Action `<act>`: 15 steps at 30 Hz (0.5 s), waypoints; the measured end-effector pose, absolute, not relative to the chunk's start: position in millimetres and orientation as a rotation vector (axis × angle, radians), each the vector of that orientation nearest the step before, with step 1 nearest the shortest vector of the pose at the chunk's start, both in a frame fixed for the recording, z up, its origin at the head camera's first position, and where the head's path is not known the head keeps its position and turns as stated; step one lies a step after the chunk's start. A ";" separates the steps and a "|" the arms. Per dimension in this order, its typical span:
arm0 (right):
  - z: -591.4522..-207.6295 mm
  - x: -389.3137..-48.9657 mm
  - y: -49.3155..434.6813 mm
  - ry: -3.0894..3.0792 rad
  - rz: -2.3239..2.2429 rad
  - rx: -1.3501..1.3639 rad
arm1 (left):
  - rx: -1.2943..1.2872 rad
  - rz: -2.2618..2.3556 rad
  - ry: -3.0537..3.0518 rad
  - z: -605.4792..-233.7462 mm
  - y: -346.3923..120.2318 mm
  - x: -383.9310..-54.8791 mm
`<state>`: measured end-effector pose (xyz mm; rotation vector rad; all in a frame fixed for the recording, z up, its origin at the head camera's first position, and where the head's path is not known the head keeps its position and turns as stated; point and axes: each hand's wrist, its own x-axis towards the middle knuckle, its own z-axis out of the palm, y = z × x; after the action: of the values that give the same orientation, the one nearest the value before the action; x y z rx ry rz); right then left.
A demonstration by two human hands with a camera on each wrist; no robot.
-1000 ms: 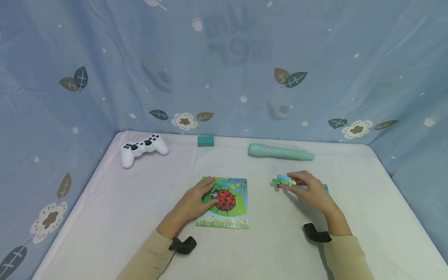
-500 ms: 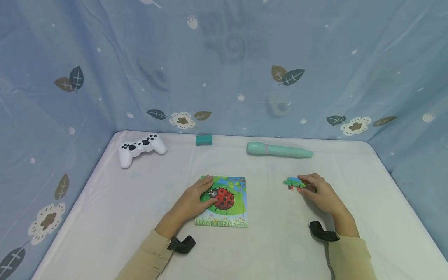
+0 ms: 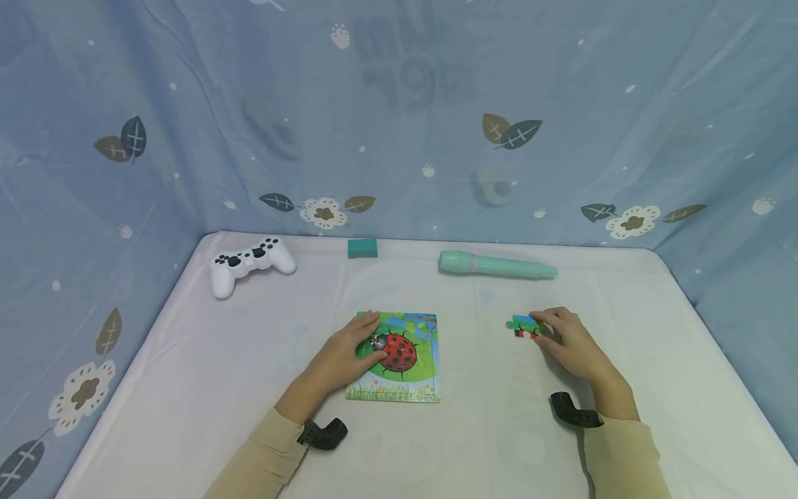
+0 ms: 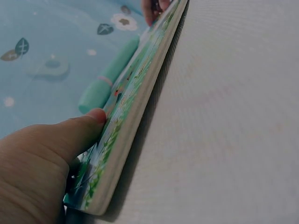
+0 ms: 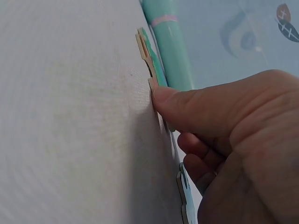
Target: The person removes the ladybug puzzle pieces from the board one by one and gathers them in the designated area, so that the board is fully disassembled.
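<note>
A square wooden puzzle (image 3: 415,383) with a red ladybug picture lies flat on the white table. My left hand (image 3: 346,352) rests across its left side, thumb over the ladybug; in the left wrist view the thumb (image 4: 79,130) lies on the puzzle's (image 4: 122,126) face. To the right, my right hand (image 3: 575,344) pinches a small green, blue and red puzzle piece (image 3: 522,324) between thumb and fingers. The right wrist view shows this piece (image 5: 148,53) edge-on near the cloth; whether it touches is unclear. Another puzzle piece (image 5: 185,198) lies beneath the curled fingers there, hidden in the head view.
A mint-green microphone-shaped object (image 3: 497,266) lies at the back, beyond the right hand. Left of it are a small teal block (image 3: 362,248) and a white game controller (image 3: 252,265). A blue patterned curtain (image 3: 399,125) borders the table.
My right hand has moved right with the puzzle piece, mostly in the first half second, and hardly since. The left hand has stayed on the ladybug puzzle.
</note>
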<state>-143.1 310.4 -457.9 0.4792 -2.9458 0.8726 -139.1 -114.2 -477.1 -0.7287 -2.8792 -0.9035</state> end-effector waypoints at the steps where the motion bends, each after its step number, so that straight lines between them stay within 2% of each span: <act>1: -457.5 -142.9 310.2 -2.948 0.866 0.480 | -0.730 -0.903 -2.879 -477.0 -114.3 -138.9; 15: -451.9 -137.9 318.4 -2.911 1.081 0.329 | -0.721 -0.912 -2.887 -476.9 -114.2 -138.5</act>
<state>-137.9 318.4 -451.9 0.3294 -2.9115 1.0808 -138.5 -114.2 -476.9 -0.7208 -2.8874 -0.9121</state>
